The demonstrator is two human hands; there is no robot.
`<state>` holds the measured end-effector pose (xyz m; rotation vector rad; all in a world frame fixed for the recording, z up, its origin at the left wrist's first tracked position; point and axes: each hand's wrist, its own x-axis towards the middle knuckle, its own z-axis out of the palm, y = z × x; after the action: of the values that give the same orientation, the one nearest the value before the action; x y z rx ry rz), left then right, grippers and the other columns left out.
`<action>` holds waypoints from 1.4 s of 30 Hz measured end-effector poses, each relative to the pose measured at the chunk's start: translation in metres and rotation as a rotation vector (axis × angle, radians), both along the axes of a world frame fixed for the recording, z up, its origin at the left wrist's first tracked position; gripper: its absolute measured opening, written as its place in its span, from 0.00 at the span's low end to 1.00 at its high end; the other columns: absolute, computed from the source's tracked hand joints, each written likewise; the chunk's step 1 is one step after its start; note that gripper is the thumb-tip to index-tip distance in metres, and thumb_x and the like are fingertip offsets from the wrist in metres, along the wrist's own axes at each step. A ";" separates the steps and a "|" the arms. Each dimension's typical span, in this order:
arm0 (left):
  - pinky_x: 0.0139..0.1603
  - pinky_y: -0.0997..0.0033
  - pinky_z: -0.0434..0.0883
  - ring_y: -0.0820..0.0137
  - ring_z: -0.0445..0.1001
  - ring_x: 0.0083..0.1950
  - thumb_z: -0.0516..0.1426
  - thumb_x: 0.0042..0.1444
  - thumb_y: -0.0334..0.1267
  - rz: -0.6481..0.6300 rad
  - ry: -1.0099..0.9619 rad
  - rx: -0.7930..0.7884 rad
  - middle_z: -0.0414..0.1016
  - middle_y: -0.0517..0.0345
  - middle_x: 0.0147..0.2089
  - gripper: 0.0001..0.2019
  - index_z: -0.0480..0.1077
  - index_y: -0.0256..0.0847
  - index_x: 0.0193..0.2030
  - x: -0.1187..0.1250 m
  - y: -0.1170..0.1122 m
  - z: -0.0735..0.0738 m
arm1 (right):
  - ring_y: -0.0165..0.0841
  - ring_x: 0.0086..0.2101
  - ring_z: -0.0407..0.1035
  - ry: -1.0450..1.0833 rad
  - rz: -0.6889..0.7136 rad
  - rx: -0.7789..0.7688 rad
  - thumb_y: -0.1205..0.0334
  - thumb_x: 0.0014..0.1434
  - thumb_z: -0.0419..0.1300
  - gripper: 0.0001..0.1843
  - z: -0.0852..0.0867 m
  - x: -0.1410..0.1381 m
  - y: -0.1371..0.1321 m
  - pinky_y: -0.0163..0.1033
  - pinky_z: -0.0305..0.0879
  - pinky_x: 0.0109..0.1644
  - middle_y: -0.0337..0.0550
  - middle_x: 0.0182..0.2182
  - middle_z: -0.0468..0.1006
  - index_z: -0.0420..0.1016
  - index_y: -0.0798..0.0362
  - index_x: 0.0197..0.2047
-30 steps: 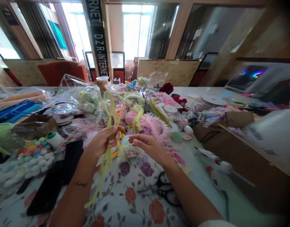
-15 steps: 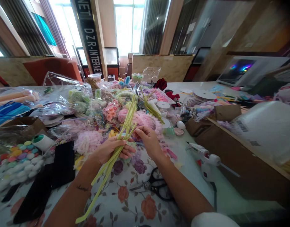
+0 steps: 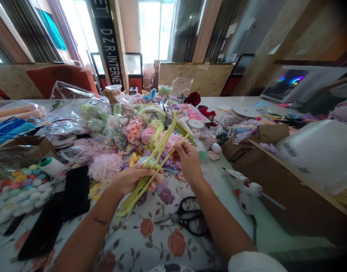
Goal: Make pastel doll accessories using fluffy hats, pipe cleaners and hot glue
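Fuzzy green stems (image 3: 150, 166) gripped by both hands.

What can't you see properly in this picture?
Head view only.
- Stems: middles hidden inside the left hand's grip.
- Scissors: partly under the right arm.
- Banner: top letters cut off by the upper edge.
- Bottom right corner: too dark and blurred.

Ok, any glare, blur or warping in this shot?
Head view: back windows are blown out white; edges bow and corners darken from the wide lens; the left hand gripping the bundle of yellow-green fuzzy stems and the right hand pinching one stem look fairly sharp; the right side is smeared.
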<state>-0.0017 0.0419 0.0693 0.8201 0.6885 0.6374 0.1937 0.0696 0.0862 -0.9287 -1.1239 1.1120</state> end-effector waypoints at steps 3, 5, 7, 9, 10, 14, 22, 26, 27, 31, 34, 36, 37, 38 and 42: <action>0.30 0.76 0.77 0.69 0.79 0.29 0.61 0.55 0.34 -0.007 0.025 -0.011 0.80 0.42 0.36 0.13 0.74 0.28 0.45 0.002 -0.001 0.000 | 0.27 0.17 0.64 -0.074 0.146 -0.024 0.48 0.50 0.66 0.17 0.002 -0.002 -0.003 0.32 0.62 0.19 0.34 0.18 0.72 0.69 0.52 0.30; 0.32 0.74 0.77 0.66 0.80 0.32 0.63 0.53 0.34 -0.007 0.053 -0.024 0.80 0.42 0.36 0.14 0.73 0.29 0.44 0.004 -0.002 0.001 | 0.28 0.17 0.64 -0.126 0.229 -0.039 0.49 0.47 0.69 0.18 0.000 -0.006 -0.006 0.33 0.64 0.19 0.32 0.17 0.71 0.70 0.52 0.32; 0.32 0.73 0.78 0.63 0.81 0.33 0.64 0.51 0.35 -0.015 0.069 -0.022 0.80 0.42 0.36 0.14 0.72 0.31 0.43 0.006 -0.004 0.002 | 0.28 0.17 0.65 -0.168 0.283 -0.049 0.49 0.45 0.70 0.19 -0.002 -0.009 -0.009 0.34 0.64 0.18 0.32 0.17 0.70 0.70 0.52 0.32; 0.32 0.72 0.78 0.62 0.81 0.33 0.65 0.50 0.35 -0.021 0.069 -0.014 0.80 0.43 0.37 0.14 0.71 0.32 0.42 0.007 -0.006 0.003 | 0.27 0.16 0.63 -0.219 0.339 -0.053 0.49 0.46 0.69 0.18 -0.003 -0.010 -0.010 0.33 0.62 0.18 0.32 0.17 0.70 0.70 0.52 0.30; 0.32 0.71 0.78 0.62 0.81 0.34 0.65 0.50 0.35 -0.016 0.063 -0.010 0.80 0.42 0.37 0.14 0.71 0.32 0.42 0.008 -0.007 0.003 | 0.27 0.16 0.63 -0.238 0.362 -0.054 0.49 0.48 0.68 0.17 -0.003 -0.010 -0.010 0.33 0.61 0.18 0.32 0.17 0.69 0.69 0.52 0.30; 0.37 0.67 0.78 0.60 0.81 0.36 0.63 0.53 0.36 0.041 0.003 -0.009 0.80 0.40 0.38 0.16 0.70 0.32 0.47 0.007 -0.007 0.002 | 0.27 0.18 0.63 -0.219 0.331 -0.053 0.49 0.54 0.63 0.15 0.004 -0.004 -0.010 0.33 0.62 0.21 0.32 0.18 0.70 0.68 0.52 0.32; 0.38 0.67 0.77 0.60 0.81 0.37 0.60 0.56 0.35 -0.009 -0.022 -0.012 0.80 0.38 0.41 0.17 0.70 0.30 0.51 0.004 -0.006 0.003 | 0.26 0.20 0.65 -0.118 0.234 -0.062 0.53 0.50 0.67 0.18 0.013 0.000 -0.011 0.31 0.61 0.20 0.31 0.23 0.71 0.65 0.50 0.39; 0.36 0.66 0.77 0.60 0.81 0.36 0.60 0.57 0.37 -0.054 -0.014 -0.040 0.80 0.38 0.39 0.17 0.71 0.29 0.51 0.006 -0.009 0.006 | 0.24 0.18 0.60 -0.183 0.374 -0.126 0.50 0.50 0.67 0.16 0.007 0.000 -0.011 0.30 0.58 0.20 0.31 0.18 0.66 0.71 0.54 0.31; 0.36 0.66 0.77 0.60 0.81 0.35 0.59 0.58 0.39 -0.055 -0.012 -0.044 0.80 0.38 0.38 0.17 0.71 0.29 0.50 0.006 -0.009 0.006 | 0.24 0.19 0.60 -0.194 0.378 -0.132 0.49 0.51 0.66 0.17 0.006 0.000 -0.011 0.30 0.58 0.21 0.32 0.17 0.66 0.71 0.54 0.28; 0.38 0.66 0.77 0.60 0.81 0.38 0.56 0.60 0.44 -0.111 -0.005 -0.028 0.80 0.38 0.40 0.18 0.73 0.31 0.50 0.004 -0.009 0.008 | 0.25 0.19 0.61 -0.187 0.356 -0.125 0.49 0.51 0.66 0.17 0.010 0.002 -0.013 0.31 0.59 0.22 0.33 0.18 0.67 0.71 0.54 0.26; 0.38 0.66 0.77 0.61 0.81 0.37 0.55 0.61 0.44 -0.210 -0.025 -0.036 0.80 0.39 0.40 0.18 0.72 0.33 0.52 0.004 -0.011 0.009 | 0.24 0.18 0.61 -0.162 0.425 -0.111 0.54 0.46 0.71 0.17 0.012 0.002 -0.015 0.30 0.58 0.20 0.32 0.20 0.69 0.75 0.54 0.35; 0.36 0.67 0.76 0.61 0.81 0.37 0.55 0.62 0.44 -0.266 -0.024 -0.024 0.80 0.40 0.39 0.18 0.72 0.34 0.52 0.006 -0.013 0.009 | 0.23 0.18 0.61 -0.174 0.478 -0.099 0.55 0.45 0.71 0.17 0.011 0.002 -0.015 0.30 0.59 0.19 0.33 0.21 0.71 0.76 0.54 0.37; 0.35 0.67 0.76 0.61 0.81 0.37 0.55 0.61 0.45 -0.287 -0.017 -0.013 0.80 0.41 0.39 0.18 0.72 0.34 0.51 0.006 -0.014 0.009 | 0.24 0.17 0.61 -0.184 0.498 -0.097 0.55 0.46 0.70 0.16 0.010 0.002 -0.015 0.30 0.60 0.19 0.33 0.20 0.71 0.77 0.54 0.35; 0.34 0.67 0.76 0.60 0.81 0.37 0.55 0.61 0.47 -0.294 -0.012 0.002 0.80 0.41 0.39 0.18 0.73 0.34 0.49 0.007 -0.015 0.010 | 0.24 0.17 0.62 -0.194 0.510 -0.102 0.55 0.46 0.70 0.14 0.008 0.002 -0.015 0.30 0.60 0.19 0.34 0.18 0.71 0.77 0.55 0.32; 0.34 0.65 0.76 0.59 0.81 0.35 0.54 0.60 0.52 -0.191 0.001 0.079 0.80 0.43 0.38 0.21 0.73 0.35 0.47 0.009 -0.017 0.011 | 0.26 0.16 0.63 -0.225 0.484 -0.134 0.52 0.48 0.69 0.14 0.003 0.001 -0.013 0.31 0.60 0.18 0.36 0.15 0.71 0.77 0.55 0.26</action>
<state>0.0077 0.0251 0.0802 0.9471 0.5799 0.4939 0.1951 0.0567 0.0890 -0.9262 -1.5245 1.5153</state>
